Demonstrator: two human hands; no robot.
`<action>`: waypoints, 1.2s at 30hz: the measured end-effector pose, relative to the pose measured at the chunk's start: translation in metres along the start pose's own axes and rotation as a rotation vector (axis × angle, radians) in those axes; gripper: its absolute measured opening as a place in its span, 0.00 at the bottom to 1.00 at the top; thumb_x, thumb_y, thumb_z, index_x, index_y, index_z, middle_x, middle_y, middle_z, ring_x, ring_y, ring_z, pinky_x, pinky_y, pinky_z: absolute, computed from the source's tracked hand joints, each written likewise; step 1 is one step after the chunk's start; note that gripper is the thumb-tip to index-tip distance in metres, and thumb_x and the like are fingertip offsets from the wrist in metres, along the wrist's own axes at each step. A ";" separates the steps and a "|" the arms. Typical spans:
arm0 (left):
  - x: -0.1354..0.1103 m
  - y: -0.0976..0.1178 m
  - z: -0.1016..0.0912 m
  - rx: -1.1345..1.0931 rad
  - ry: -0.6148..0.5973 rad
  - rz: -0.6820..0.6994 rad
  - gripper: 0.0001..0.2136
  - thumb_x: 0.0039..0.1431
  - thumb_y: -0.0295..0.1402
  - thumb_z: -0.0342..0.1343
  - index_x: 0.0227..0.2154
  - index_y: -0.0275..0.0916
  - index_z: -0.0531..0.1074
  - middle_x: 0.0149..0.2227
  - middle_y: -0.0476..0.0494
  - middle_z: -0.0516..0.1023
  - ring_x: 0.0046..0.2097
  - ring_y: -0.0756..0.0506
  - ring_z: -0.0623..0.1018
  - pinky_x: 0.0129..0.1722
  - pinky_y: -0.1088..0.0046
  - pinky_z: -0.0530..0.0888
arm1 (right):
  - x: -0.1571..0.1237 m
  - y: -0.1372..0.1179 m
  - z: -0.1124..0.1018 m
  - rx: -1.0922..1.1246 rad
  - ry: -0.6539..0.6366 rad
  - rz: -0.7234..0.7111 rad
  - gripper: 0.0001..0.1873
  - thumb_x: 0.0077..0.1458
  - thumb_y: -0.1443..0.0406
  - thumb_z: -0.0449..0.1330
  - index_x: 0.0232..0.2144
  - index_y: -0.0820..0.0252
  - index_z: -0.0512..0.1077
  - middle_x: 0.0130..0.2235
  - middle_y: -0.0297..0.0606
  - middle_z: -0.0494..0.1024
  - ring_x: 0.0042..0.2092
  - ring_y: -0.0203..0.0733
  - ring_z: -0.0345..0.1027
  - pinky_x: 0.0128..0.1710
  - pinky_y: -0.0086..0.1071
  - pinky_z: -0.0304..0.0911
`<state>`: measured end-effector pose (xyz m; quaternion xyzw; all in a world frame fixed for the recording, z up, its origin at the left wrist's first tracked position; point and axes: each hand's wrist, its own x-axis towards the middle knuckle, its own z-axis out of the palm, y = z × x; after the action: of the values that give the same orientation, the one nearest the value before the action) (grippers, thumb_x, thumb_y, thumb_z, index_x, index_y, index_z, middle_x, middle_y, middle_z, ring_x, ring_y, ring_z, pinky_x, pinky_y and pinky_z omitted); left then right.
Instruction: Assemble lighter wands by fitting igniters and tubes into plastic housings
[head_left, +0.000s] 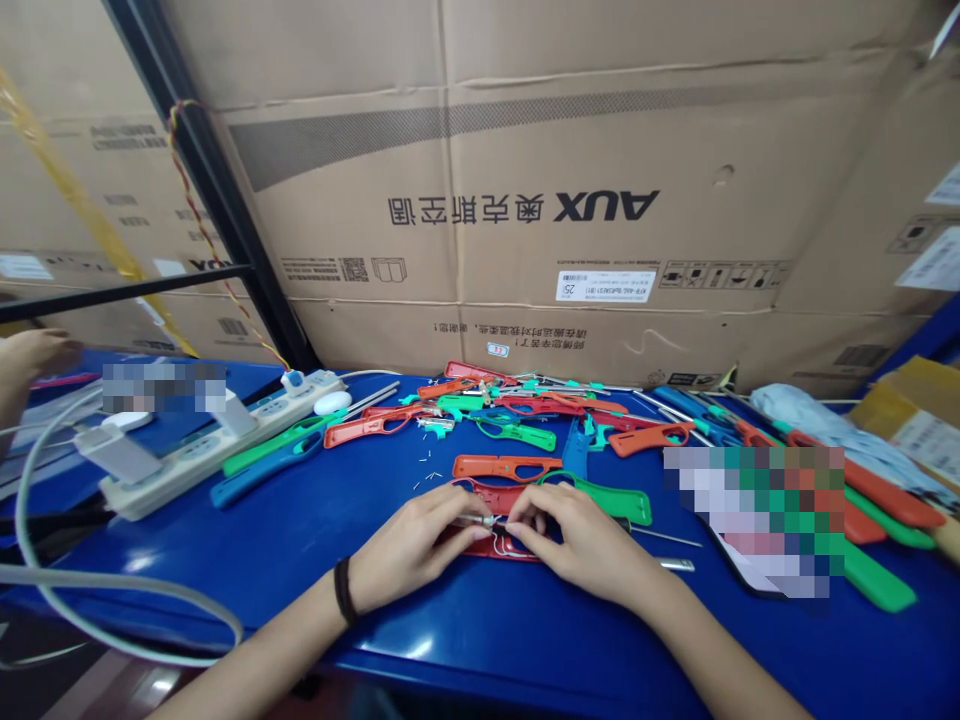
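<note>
Near the front of the blue table, my left hand (420,540) is closed in a pinch around a small pale part (480,520), its kind too small to make out. Just to its right, my right hand (574,535) has thumb and finger pinched close to the same spot; what they grip is hidden. Thin white wire (501,545) runs below the fingertips, over a red lighter shell half (525,550). Beyond my hands lie another red shell half (502,497), an orange one (502,467) and a green one (615,500).
Lighter shells and metal tubes (517,405) are heaped at the back, before a cardboard box (480,120). On the left are a power strip (277,410) and a looping cable (135,590). Right lie a screwdriver (667,535), a blurred phone-like object and assembled lighters (881,575). Another person's hand (37,355) shows far left.
</note>
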<state>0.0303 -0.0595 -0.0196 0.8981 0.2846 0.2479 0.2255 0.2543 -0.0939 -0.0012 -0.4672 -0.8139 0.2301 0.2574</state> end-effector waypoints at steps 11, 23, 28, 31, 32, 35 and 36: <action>-0.002 0.000 0.000 0.011 0.013 0.013 0.06 0.64 0.32 0.51 0.43 0.40 0.69 0.39 0.44 0.76 0.40 0.47 0.76 0.41 0.73 0.72 | -0.001 0.000 0.000 -0.015 -0.004 -0.005 0.04 0.60 0.64 0.56 0.32 0.55 0.69 0.29 0.29 0.74 0.32 0.37 0.66 0.36 0.31 0.58; -0.001 0.002 0.000 0.006 -0.017 0.025 0.07 0.65 0.32 0.49 0.44 0.40 0.69 0.39 0.43 0.75 0.40 0.46 0.75 0.40 0.72 0.73 | -0.001 0.000 0.002 -0.012 0.005 -0.025 0.04 0.60 0.66 0.55 0.33 0.56 0.70 0.30 0.30 0.75 0.32 0.36 0.67 0.37 0.31 0.58; -0.001 0.002 0.000 0.007 -0.018 0.026 0.08 0.65 0.32 0.49 0.43 0.40 0.69 0.38 0.43 0.75 0.40 0.46 0.75 0.40 0.71 0.73 | 0.000 0.000 0.002 -0.016 0.001 -0.019 0.04 0.60 0.65 0.56 0.32 0.55 0.70 0.29 0.29 0.75 0.32 0.36 0.67 0.36 0.31 0.58; -0.001 0.002 0.001 0.010 -0.019 0.026 0.08 0.65 0.33 0.49 0.43 0.40 0.69 0.38 0.43 0.75 0.40 0.46 0.75 0.40 0.71 0.73 | 0.000 0.000 0.002 -0.012 0.005 -0.026 0.04 0.59 0.65 0.56 0.32 0.55 0.70 0.29 0.28 0.74 0.32 0.36 0.67 0.36 0.30 0.57; -0.001 0.002 0.001 0.013 -0.021 0.026 0.07 0.65 0.33 0.49 0.43 0.40 0.69 0.38 0.43 0.75 0.40 0.46 0.75 0.40 0.71 0.73 | 0.000 0.000 0.002 -0.013 0.007 -0.028 0.03 0.59 0.65 0.57 0.32 0.55 0.70 0.29 0.28 0.74 0.32 0.35 0.67 0.36 0.30 0.57; -0.001 0.003 0.001 0.015 -0.024 0.026 0.07 0.65 0.32 0.49 0.43 0.40 0.69 0.38 0.43 0.75 0.40 0.46 0.75 0.40 0.72 0.73 | 0.000 0.000 0.002 -0.018 0.009 -0.032 0.03 0.60 0.65 0.56 0.32 0.55 0.70 0.29 0.28 0.74 0.32 0.35 0.66 0.36 0.30 0.57; -0.001 0.003 0.001 0.013 -0.023 0.025 0.07 0.65 0.32 0.49 0.43 0.40 0.70 0.38 0.43 0.75 0.40 0.46 0.75 0.40 0.72 0.73 | 0.000 0.000 0.002 -0.022 0.010 -0.033 0.04 0.60 0.65 0.56 0.32 0.55 0.70 0.29 0.28 0.74 0.32 0.35 0.66 0.36 0.30 0.57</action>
<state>0.0314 -0.0622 -0.0185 0.9058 0.2725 0.2386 0.2197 0.2534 -0.0943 -0.0032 -0.4578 -0.8226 0.2148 0.2599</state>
